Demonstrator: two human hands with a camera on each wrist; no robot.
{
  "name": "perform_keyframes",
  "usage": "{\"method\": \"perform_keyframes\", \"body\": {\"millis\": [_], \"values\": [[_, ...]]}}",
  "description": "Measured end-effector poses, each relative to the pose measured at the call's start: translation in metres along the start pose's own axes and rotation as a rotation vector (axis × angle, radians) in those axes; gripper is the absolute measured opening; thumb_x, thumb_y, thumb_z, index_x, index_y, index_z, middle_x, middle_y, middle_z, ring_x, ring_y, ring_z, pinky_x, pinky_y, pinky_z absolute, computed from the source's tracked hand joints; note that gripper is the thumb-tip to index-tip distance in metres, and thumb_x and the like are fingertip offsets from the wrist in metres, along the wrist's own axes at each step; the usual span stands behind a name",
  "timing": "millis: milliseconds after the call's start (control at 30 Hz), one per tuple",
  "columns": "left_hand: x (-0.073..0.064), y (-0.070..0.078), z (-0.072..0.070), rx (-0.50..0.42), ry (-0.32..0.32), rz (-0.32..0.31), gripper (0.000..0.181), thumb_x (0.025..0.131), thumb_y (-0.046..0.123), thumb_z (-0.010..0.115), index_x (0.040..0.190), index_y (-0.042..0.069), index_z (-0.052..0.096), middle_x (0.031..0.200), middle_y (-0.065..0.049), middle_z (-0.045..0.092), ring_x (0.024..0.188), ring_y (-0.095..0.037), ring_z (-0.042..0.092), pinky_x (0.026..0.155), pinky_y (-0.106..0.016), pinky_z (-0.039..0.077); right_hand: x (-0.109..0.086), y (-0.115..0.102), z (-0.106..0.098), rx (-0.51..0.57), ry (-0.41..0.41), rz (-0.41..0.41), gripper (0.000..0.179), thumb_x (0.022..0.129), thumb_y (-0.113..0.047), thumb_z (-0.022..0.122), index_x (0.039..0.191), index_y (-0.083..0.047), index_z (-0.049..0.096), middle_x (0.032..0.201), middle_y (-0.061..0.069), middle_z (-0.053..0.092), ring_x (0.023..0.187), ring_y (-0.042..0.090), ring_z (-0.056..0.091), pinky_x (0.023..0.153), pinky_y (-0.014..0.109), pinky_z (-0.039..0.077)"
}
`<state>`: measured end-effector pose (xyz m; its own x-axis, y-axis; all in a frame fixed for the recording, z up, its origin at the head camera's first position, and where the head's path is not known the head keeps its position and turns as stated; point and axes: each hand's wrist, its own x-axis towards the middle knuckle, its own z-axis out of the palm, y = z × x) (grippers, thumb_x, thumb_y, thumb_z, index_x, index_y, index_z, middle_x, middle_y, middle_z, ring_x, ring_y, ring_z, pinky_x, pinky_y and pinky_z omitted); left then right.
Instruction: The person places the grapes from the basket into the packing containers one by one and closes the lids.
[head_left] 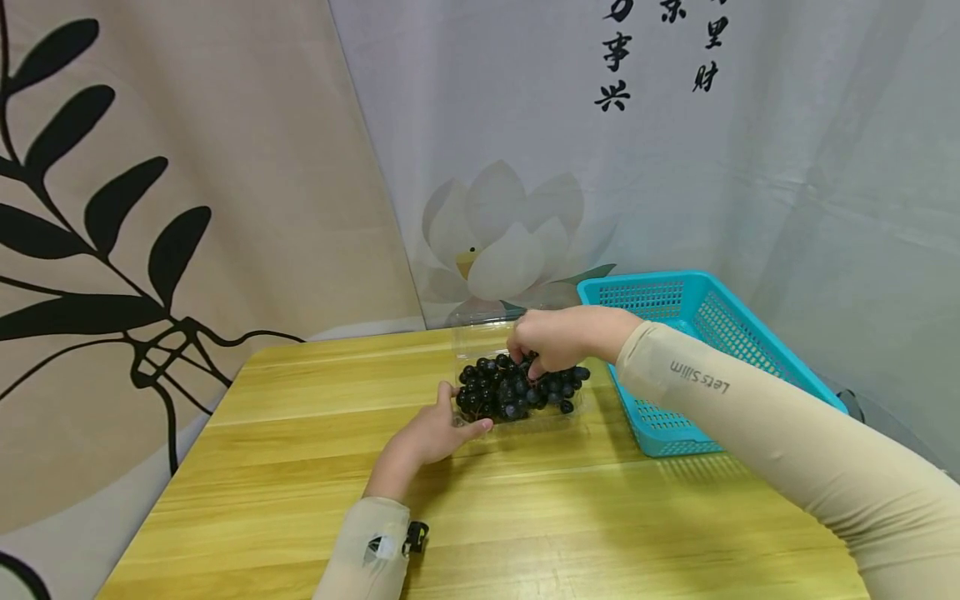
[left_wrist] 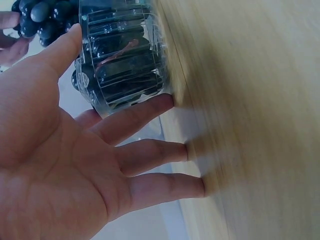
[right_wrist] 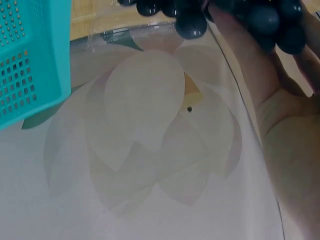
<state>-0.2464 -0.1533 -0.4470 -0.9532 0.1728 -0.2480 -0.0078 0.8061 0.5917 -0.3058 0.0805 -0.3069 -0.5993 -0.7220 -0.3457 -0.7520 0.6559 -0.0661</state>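
Dark grapes [head_left: 487, 392] fill a clear plastic box [left_wrist: 127, 67] on the table, its clear lid [head_left: 478, 337] raised at the back. My left hand [head_left: 429, 433] is at the box's left end, thumb by the rim and the other fingers stretched out and spread. In the left wrist view the index fingertip lies low along the ribbed wall, and the lower fingertips reach the tabletop. From above, my right hand [head_left: 553, 337] grips a bunch of grapes [right_wrist: 267, 22] at its top. Part of the bunch extends beyond the box's right side.
A turquoise perforated basket [head_left: 647, 278] stands right of the box, with my right forearm [head_left: 720, 396] crossing over it. The wooden table [head_left: 300, 433] extends left and toward me. Behind it hangs a printed curtain [head_left: 495, 100] with a lotus and dark writing.
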Motion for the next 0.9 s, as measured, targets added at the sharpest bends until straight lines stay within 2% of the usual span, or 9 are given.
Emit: {"method": "perform_keyframes", "body": {"millis": [200, 400, 700, 900], "values": [[0.000, -0.001, 0.001, -0.004, 0.001, 0.007, 0.089, 0.098, 0.067, 0.065, 0.157, 0.013, 0.027, 0.136, -0.030, 0.067, 0.117, -0.040, 0.071, 0.100, -0.057, 0.057, 0.006, -0.002, 0.015, -0.069, 0.051, 0.021, 0.028, 0.100, -0.033, 0.075, 0.121, -0.015, 0.072, 0.114, 0.003, 0.063, 0.092, 0.014, 0.062, 0.082, 0.031, 0.056], [0.001, -0.002, 0.002, -0.002, 0.006, 0.013, 0.089, 0.098, 0.067, 0.065, 0.156, 0.012, 0.027, 0.136, -0.030, 0.067, 0.118, -0.041, 0.070, 0.101, -0.058, 0.057, 0.012, 0.001, 0.030, -0.128, 0.105, 0.011, 0.022, 0.099, -0.034, 0.076, 0.111, -0.016, 0.072, 0.106, 0.003, 0.061, 0.084, 0.015, 0.058, 0.076, 0.032, 0.054], [0.002, -0.002, 0.002, -0.001, 0.014, 0.018, 0.088, 0.097, 0.068, 0.066, 0.154, 0.012, 0.028, 0.135, -0.033, 0.066, 0.120, -0.043, 0.070, 0.103, -0.059, 0.056, 0.013, 0.003, 0.038, -0.124, 0.095, 0.059, 0.028, 0.099, -0.037, 0.077, 0.111, -0.013, 0.074, 0.098, 0.002, 0.063, 0.076, 0.012, 0.061, 0.070, 0.029, 0.056], [0.002, -0.003, 0.003, 0.002, 0.014, 0.017, 0.089, 0.097, 0.068, 0.066, 0.155, 0.012, 0.028, 0.134, -0.033, 0.067, 0.119, -0.043, 0.070, 0.103, -0.060, 0.056, 0.011, 0.003, 0.038, -0.130, 0.056, 0.085, 0.028, 0.100, -0.039, 0.075, 0.110, -0.013, 0.074, 0.098, 0.004, 0.064, 0.074, 0.012, 0.062, 0.069, 0.030, 0.056]]}}
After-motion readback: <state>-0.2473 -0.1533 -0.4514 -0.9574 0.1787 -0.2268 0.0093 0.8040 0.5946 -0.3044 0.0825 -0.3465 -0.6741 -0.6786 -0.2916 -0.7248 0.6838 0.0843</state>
